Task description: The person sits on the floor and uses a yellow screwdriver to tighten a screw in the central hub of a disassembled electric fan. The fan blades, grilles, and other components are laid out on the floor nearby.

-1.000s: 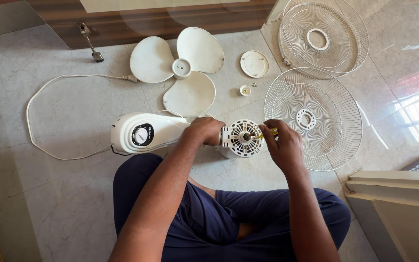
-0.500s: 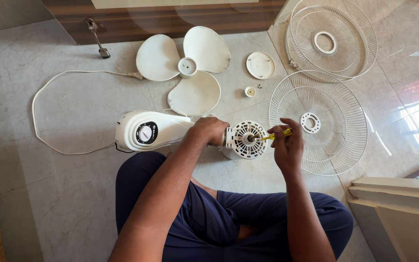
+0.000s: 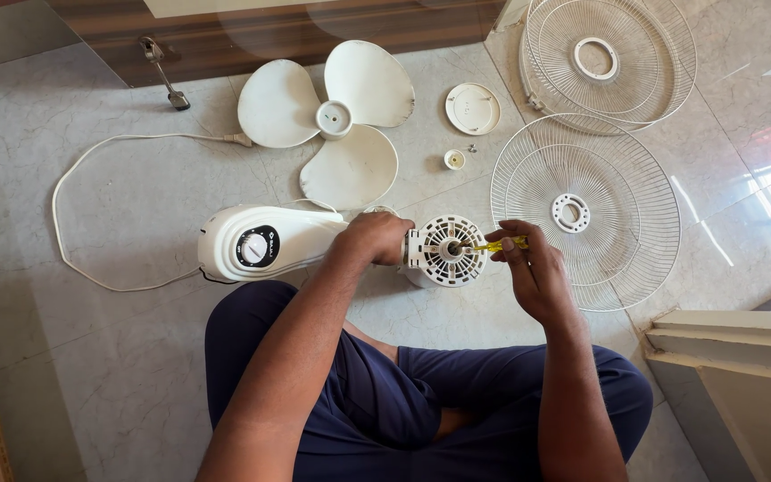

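Marble floor (image 3: 91, 375): hands grip ribbed round motor (image 3: 444, 251) w/ yellow screwdriver (image 3: 500, 243).

Left hand (image 3: 373, 239) clenched, right hand (image 3: 528, 268) fingers pinched

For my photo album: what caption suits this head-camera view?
Left hand steadies the white fan motor while the right hand works a yellow-handled screwdriver at it.

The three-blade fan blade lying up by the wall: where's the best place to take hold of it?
Grip the fan blade by its round raised hub at the centre, coming straight down from above. It lies flat on the floor, so the thin, wide blades give little edge to pinch, while the hub stands up and looks compact enough for fingers to close around.
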